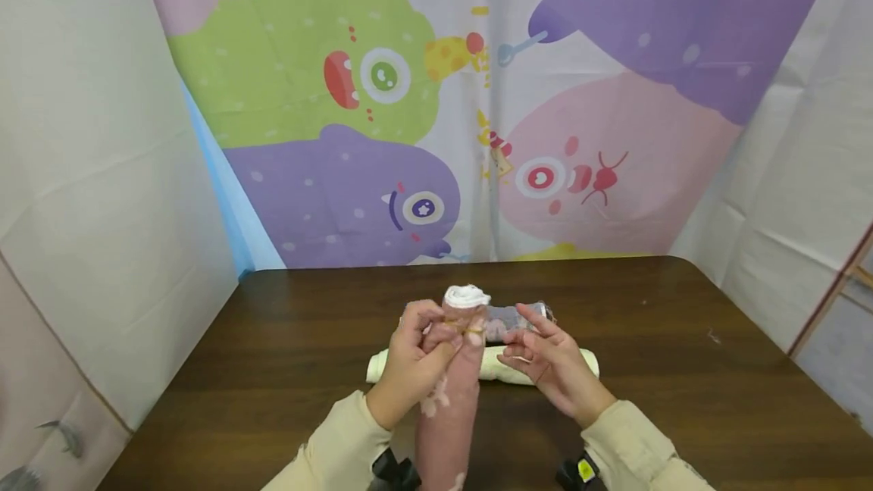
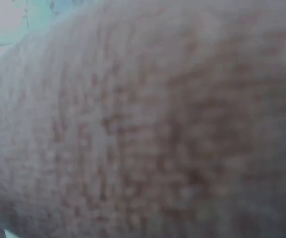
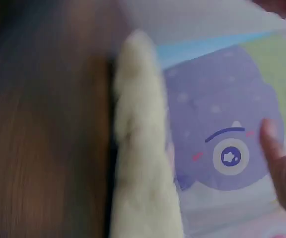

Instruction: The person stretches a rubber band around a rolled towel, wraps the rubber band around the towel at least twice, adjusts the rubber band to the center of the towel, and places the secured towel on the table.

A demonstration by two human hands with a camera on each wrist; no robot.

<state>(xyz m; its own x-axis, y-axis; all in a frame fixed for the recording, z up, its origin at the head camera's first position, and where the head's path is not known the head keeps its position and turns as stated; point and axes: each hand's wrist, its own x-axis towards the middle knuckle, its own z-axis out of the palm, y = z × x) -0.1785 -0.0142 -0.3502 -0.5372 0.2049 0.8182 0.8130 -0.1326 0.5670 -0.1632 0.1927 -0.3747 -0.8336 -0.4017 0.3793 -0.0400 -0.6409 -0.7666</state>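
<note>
A pink rolled towel (image 1: 446, 430) with pale flower-like patches stands upright before me, its white end on top. A thin yellow band (image 1: 475, 331) lies around it just below that end. My left hand (image 1: 416, 362) grips the roll near the top, thumb and fingers at the band. To the right of the roll is my right hand (image 1: 555, 370), fingers apart and holding nothing. In the left wrist view the pink towel (image 2: 133, 129) fills nearly everything, blurred. The right wrist view catches fingers of the right hand (image 3: 284, 168) at its right edge.
Behind the hands, a pale yellow rolled towel (image 1: 501, 366) lies across the dark wooden table (image 1: 273, 370). Beyond it is a clear bag (image 1: 505, 320), partly covered by the right hand. A cartoon-printed curtain (image 1: 382, 195) hangs at the table's far edge.
</note>
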